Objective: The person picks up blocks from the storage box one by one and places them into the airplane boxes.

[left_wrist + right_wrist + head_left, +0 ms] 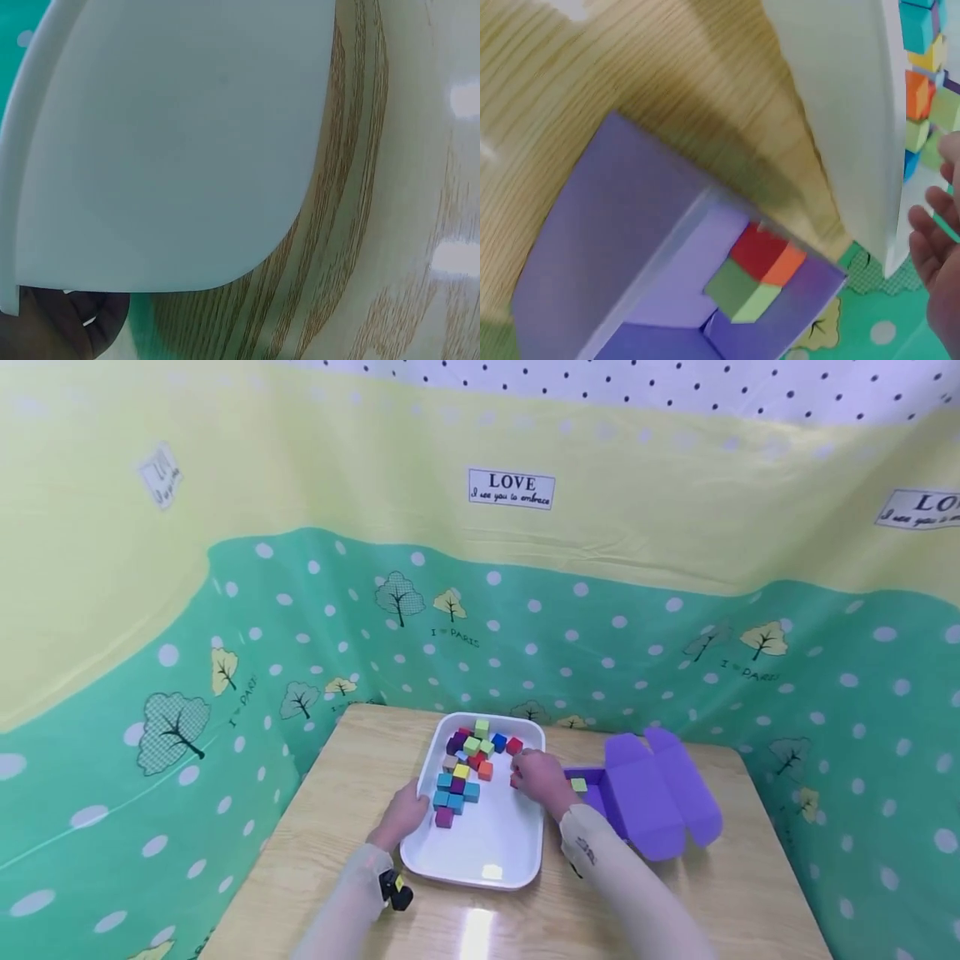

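Note:
A white tray [480, 852] holds several small coloured cubes, mostly bunched along its left and far parts. My left hand [403, 814] grips the tray's left rim; in the left wrist view its curled fingers [101, 319] show below the tray wall [172, 150]. My right hand [538, 777] reaches over the right rim and pinches a red cube [514, 781] at its fingertips. Most of that hand lies beyond the edge of the right wrist view, where its loosely bent fingers [924, 247] appear and the cube is hidden.
A purple box [592, 802] stands open right of the tray, its lid [656, 793] folded to the right. Inside are a green cube [739, 289] and a red one [757, 251]. A patterned curtain [465, 635] closes off the wooden table's [322, 793] back and sides.

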`<state>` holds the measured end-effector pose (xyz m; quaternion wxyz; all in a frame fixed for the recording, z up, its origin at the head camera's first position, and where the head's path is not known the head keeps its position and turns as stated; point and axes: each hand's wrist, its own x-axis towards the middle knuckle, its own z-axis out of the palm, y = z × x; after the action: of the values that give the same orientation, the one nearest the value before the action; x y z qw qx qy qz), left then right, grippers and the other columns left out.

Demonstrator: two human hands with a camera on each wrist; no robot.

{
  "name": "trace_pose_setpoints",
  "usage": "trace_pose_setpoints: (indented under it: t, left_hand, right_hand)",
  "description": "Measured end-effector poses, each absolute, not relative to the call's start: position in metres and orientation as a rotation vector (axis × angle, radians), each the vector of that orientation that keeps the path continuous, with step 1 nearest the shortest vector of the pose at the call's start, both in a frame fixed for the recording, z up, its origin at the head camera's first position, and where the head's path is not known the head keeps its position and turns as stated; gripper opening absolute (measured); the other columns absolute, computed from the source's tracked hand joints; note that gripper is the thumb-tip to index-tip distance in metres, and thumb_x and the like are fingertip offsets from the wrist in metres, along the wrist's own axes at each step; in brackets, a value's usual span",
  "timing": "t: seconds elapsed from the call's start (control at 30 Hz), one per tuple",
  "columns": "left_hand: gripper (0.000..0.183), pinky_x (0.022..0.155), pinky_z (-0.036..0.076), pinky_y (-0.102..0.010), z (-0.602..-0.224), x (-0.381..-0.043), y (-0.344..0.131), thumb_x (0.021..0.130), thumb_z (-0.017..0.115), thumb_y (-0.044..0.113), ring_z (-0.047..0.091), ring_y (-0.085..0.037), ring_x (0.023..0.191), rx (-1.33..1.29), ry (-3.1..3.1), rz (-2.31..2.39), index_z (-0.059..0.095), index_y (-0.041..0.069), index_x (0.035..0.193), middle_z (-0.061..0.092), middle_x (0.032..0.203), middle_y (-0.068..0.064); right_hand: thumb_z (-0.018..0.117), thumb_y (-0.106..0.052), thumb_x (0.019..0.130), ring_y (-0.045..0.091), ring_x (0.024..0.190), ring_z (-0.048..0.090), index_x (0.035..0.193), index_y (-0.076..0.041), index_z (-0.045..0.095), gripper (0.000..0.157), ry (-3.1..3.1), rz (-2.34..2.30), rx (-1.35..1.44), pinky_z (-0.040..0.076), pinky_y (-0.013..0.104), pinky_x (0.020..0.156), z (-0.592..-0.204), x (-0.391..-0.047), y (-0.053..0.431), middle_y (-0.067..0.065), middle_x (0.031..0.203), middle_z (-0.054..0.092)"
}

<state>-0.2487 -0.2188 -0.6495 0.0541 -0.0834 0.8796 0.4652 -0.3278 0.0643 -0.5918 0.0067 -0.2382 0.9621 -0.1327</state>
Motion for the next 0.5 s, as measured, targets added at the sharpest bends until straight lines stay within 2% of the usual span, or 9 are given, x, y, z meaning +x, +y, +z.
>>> trace_pose_setpoints:
  t: [0.3,0.5]
  left_hand:
    - [0.049,0.099,0.044,-0.052,-0.648,-0.244,-0.216,0.098,0.043,0.01,0.051,-0.04,0.123,-0.213,2.714,1.373,0.039,0.001,0.145,0.052,0.136,-0.023]
    - [0.048,0.097,0.046,-0.051,-0.644,-0.248,-0.217,0.098,0.043,0.012,0.052,-0.039,0.122,-0.245,2.713,1.366,0.039,0.002,0.145,0.052,0.137,-0.021]
  right_hand:
    - [0.073,-0.015,0.087,0.018,0.073,0.055,0.098,-0.016,0.074,0.011,2.92,-0.22,-0.658,0.047,0.044,0.09,-0.601,-0.325,0.052,-0.001,0.077,0.065]
    - [0.071,-0.014,0.088,0.019,0.078,0.058,0.103,-0.016,0.072,0.015,2.911,-0.168,-0.593,0.048,0.043,0.088,-0.6,-0.33,0.047,0.001,0.082,0.065]
